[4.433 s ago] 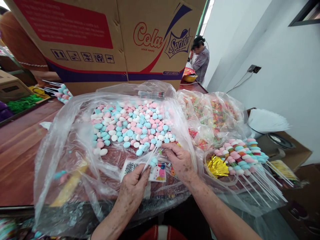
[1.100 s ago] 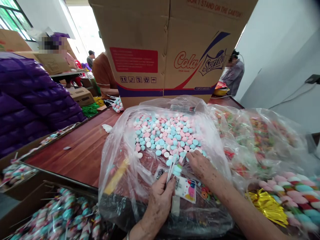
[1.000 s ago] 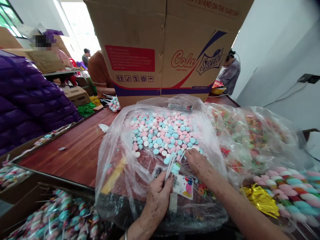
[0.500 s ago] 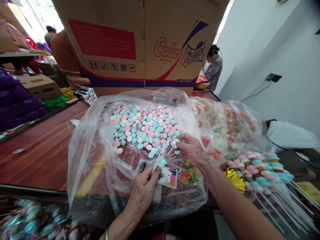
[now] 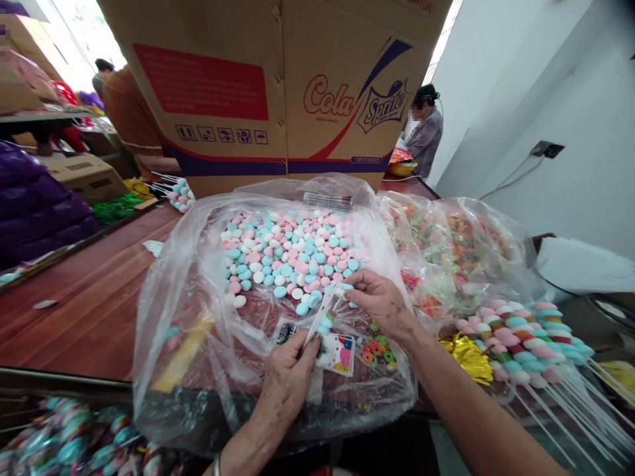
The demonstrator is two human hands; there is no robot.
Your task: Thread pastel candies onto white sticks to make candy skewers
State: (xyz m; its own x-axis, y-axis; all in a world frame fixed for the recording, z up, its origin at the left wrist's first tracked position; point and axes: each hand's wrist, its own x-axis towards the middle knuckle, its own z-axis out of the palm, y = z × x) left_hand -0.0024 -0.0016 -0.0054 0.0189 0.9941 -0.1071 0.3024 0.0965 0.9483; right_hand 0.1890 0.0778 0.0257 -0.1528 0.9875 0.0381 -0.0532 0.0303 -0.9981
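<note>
My left hand (image 5: pixel 290 380) is closed round a thin white stick (image 5: pixel 312 325) with a couple of candies threaded near its tip. My right hand (image 5: pixel 381 302) pinches a small pale candy (image 5: pixel 344 287) just beyond the stick's tip. Both hands rest inside an open clear plastic bag (image 5: pixel 173 317) lying on the wooden table (image 5: pixel 89 311). A heap of pink, blue and white candies (image 5: pixel 285 254) fills the bag's far half. A printed card (image 5: pixel 338 350) and some ring-shaped gummies (image 5: pixel 376 350) lie under my hands.
A large Cola Sprite carton (image 5: pixel 278 86) stands behind the bag. Finished candy sticks (image 5: pixel 520 337) and gold foil (image 5: pixel 469 357) lie at right, bags of colourful gummies (image 5: pixel 446 244) behind them. More wrapped sticks (image 5: pixel 74 443) lie at bottom left. A person (image 5: pixel 426 132) stands far back.
The view swung from left back to the right. My right hand picked a candy from the heap and brought it to the stick's tip; my left hand kept its hold.
</note>
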